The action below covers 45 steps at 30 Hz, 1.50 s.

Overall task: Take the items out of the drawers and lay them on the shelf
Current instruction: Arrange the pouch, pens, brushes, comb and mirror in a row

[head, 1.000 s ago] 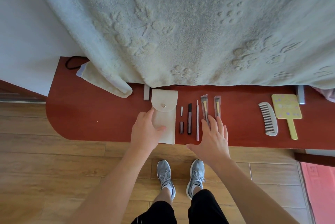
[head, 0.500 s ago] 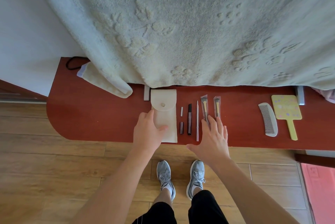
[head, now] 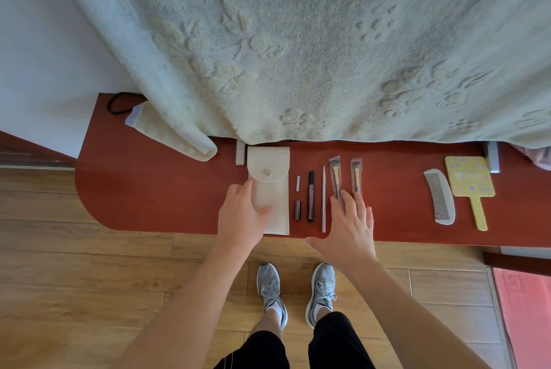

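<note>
Wood floor (head: 89, 279) underfoot; red shelf (head: 149, 189) ahead. Left hand (head: 241, 216) rests on the cream pouch (head: 272, 189), grip slack, thumb across it; pouch buttoned shut, contents hidden. Right hand (head: 348, 228), fingers spread apart, touches two brushes (head: 334, 170) in clear sleeves. Towel (head: 298, 55) hangs behind.

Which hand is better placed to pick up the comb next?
Right, probably. The right hand lies open at the wrapped brushes, nearer the comb; the left hand rests on the cream pouch, farther away.

The left hand (head: 241, 216) has slid the cream pouch (head: 272, 189) slightly leftward along the shelf (head: 149, 189).
</note>
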Tool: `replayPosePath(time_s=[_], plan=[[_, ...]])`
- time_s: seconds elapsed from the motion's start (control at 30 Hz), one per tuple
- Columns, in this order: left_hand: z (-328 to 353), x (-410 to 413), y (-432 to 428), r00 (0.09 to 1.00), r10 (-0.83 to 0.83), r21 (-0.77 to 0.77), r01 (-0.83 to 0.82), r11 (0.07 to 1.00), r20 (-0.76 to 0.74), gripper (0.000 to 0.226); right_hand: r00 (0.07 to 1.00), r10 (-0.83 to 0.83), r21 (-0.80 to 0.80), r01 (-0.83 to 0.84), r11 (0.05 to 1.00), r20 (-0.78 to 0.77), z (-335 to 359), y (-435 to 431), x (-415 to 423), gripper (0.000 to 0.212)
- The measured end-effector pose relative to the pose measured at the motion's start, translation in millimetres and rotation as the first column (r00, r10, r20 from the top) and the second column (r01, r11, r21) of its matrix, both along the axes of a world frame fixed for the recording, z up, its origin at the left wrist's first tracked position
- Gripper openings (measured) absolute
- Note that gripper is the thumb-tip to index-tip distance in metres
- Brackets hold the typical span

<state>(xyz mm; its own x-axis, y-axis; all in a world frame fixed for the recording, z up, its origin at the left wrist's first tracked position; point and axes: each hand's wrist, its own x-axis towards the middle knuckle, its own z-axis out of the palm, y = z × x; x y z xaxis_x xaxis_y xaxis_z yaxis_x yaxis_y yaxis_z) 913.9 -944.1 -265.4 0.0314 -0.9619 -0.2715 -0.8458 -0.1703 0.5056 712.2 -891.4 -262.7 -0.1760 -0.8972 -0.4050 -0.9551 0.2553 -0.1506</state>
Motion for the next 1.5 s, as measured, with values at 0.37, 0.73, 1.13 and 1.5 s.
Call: replayPosePath(time_s=[0.37,0.73,1.13,1.5], plan=[[-1.1,1.5,-0.9,1.000,0.001,0.010,-0.001,1.000,0.004,0.076,1.000,-0.004,-0.002,0.004,1.000,0.005,0.4,0.4,-0.5,0.106],[-2.2,3.0,-0.8,0.999,-0.004,0.014,0.003,1.000,0.032,0.075,1.000,0.001,-0.005,-0.001,1.000,-0.004,-1.7,0.5,-0.8,0.106],[3.3,10.4,1.1,0.998,0.039,0.024,-0.037,0.999,-0.051,0.080,1.000,-0.006,-0.026,0.006,1.000,0.008,0.9,1.8,0.0,0.106],[10.4,17.3,3.0,0.997,0.061,0.020,-0.060,0.998,-0.044,0.083,1.000,0.003,-0.027,-0.003,1.000,-0.012,1.8,0.6,0.7,0.104]])
